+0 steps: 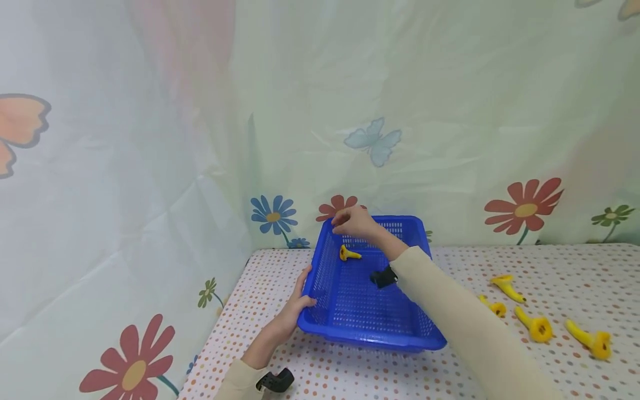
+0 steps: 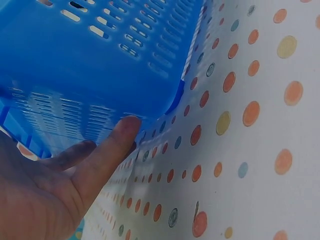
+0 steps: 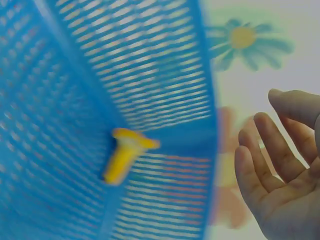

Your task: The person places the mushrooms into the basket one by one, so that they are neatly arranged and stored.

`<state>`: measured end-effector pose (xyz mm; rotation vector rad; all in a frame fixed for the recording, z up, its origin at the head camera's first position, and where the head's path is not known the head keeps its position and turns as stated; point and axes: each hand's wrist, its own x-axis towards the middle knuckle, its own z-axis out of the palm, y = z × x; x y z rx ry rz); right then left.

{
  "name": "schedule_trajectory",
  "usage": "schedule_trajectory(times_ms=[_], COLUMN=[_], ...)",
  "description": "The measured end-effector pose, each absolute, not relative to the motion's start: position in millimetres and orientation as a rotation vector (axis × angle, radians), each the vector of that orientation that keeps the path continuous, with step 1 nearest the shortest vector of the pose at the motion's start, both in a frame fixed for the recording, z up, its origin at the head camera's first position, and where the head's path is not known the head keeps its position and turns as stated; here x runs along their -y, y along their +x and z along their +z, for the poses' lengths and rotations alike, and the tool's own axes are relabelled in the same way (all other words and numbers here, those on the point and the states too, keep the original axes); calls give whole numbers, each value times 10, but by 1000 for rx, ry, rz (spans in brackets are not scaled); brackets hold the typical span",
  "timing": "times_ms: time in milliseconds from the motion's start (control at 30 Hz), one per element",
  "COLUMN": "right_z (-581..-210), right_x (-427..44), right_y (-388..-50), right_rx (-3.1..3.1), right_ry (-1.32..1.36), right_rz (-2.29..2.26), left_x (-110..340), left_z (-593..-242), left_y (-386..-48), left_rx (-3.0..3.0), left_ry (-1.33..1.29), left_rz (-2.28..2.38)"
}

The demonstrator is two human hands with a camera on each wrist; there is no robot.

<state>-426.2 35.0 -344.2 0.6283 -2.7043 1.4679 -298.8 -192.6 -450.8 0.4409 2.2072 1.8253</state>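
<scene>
A blue plastic basket (image 1: pixel 375 300) with slotted walls stands on the dotted tablecloth. One yellow trumpet-shaped piece (image 1: pixel 350 253) lies inside it, near the far left corner. My left hand (image 1: pixel 290 314) touches the basket's left side from outside, its fingers fairly straight; the left wrist view shows the thumb (image 2: pixel 112 150) against the blue wall. Above the far left corner hovers my right hand (image 1: pixel 356 221), fingers loosely bent. In the right wrist view the right hand (image 3: pixel 285 170) holds nothing, beyond the basket's rim, apart from the yellow piece (image 3: pixel 127 155).
Several more yellow trumpet-shaped pieces (image 1: pixel 540 329) lie on the tablecloth (image 1: pixel 500 366) to the right of the basket. A pale curtain (image 1: pixel 425 111) with printed flowers and butterflies hangs behind the table and down its left side.
</scene>
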Motion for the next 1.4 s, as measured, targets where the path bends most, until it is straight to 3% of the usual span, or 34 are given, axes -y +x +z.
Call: schedule_trajectory(times_ms=[300,633,1000,1400], right_z=[-2847,-2651,-3034,-3701], right_x=[-729,-1525,-2357,-3143], right_y=[-3843,-3432,-3079,-3172], right_rx=[2647,2721,2831,2888], right_ry=[836,782,508,256], right_rz=[1332,1220,1215,1356], left_x=[1923,1909,1931,1943], left_z=[-4506,-4453,-4499,-4489], left_y=[-2963,-2951,-2939,-2925], left_rx=[-2194,-2207,-2142,-2114], left_ry=[431,445,456,487], left_rz=[1828,1818,1835,1827])
